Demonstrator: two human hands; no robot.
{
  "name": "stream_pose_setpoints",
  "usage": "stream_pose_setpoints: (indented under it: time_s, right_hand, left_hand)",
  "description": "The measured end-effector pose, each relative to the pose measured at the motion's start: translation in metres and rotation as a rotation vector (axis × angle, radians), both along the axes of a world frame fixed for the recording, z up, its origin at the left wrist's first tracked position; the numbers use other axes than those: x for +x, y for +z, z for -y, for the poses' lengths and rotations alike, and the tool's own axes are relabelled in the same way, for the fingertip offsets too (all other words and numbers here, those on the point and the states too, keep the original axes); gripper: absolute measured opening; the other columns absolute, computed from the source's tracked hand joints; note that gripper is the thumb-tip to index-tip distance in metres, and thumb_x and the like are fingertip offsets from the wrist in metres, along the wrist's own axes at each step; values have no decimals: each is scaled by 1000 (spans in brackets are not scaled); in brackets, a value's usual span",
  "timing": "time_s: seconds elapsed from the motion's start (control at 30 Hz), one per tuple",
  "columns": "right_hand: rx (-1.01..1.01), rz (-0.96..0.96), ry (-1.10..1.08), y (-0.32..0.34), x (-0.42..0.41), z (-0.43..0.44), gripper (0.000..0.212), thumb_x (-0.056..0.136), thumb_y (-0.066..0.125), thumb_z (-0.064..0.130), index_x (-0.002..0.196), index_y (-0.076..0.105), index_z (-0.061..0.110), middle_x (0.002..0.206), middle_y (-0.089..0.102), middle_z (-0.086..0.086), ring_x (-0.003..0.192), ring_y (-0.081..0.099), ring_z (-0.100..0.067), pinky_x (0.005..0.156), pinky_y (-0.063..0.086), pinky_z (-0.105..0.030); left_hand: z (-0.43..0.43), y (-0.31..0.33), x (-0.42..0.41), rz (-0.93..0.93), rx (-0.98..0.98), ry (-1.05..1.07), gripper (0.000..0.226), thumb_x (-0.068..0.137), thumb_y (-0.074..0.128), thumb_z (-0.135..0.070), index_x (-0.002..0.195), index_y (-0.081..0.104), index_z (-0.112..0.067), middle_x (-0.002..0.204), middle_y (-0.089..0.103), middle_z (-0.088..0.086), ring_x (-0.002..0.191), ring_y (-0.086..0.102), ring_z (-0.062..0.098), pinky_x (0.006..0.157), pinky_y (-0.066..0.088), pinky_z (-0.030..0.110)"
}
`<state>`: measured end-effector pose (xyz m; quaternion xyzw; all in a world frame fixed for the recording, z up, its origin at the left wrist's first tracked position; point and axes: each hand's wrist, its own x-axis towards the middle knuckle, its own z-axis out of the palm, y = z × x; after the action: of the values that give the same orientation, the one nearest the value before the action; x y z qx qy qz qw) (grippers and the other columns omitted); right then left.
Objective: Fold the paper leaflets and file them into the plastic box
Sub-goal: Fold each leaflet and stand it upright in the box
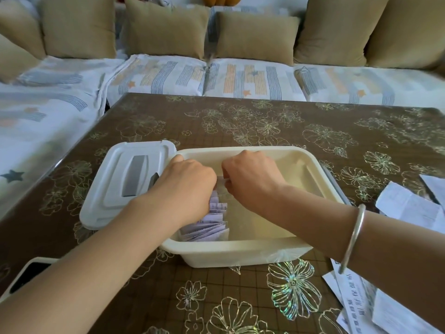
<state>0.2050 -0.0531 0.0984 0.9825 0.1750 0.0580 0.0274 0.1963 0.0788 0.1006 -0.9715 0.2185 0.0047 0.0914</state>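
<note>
A cream plastic box (pixel 243 248) stands open in the middle of the table. Several folded leaflets (pixel 212 227) stand in a row along its left inner side. Both my hands reach down into the box. My left hand (pixel 185 186) has its fingers curled down over the top of the row. My right hand (pixel 250 177) pinches a folded white leaflet (pixel 221 183) at the far end of the row, right beside my left hand. The fingertips of both hands are hidden.
The box's white lid (pixel 127 184) lies against its left side. Unfolded leaflets lie at the right edge (pixel 409 208) and lower right (pixel 361 302). A phone (pixel 29 273) lies at the lower left. A sofa with cushions (pixel 166 27) runs behind the table.
</note>
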Motion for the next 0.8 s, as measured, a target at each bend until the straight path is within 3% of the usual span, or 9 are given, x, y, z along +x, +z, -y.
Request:
stream_pose_setpoints:
  time_s: [0.27, 0.5, 0.7, 0.8]
  right_hand:
    - [56, -6, -19, -3, 3, 2, 17, 89, 56, 11, 102, 65, 16, 103, 66, -8, 96, 62, -32, 64, 36, -28]
    - [27, -3, 3, -5, 5, -1, 17, 89, 56, 11, 103, 65, 15, 103, 66, -9, 95, 63, -32, 63, 37, -29]
    - [30, -15, -6, -5, 5, -1, 16, 89, 57, 12, 102, 65, 16, 103, 66, -8, 94, 63, -32, 63, 35, -29]
    - [32, -14, 0, -6, 6, -1, 15, 89, 58, 12, 103, 65, 16, 102, 65, -8, 93, 63, -31, 63, 36, -29]
  left_hand:
    - [-2, 1, 0, -45, 5, -30, 33, 84, 50, -5, 103, 69, -25, 98, 67, -3, 94, 57, 20, 96, 38, 32]
    - [-1, 8, -4, -83, 12, -66, 47, 84, 49, -5, 116, 68, -34, 118, 60, -10, 83, 41, 13, 77, 30, 26]
    - [-3, 8, -6, -144, -9, -14, 42, 86, 50, -8, 112, 66, -37, 113, 66, -10, 87, 56, 16, 65, 36, 25]
    - [-4, 8, -4, -160, -19, -26, 42, 86, 50, -8, 111, 67, -37, 111, 67, -10, 92, 60, 15, 68, 41, 25]
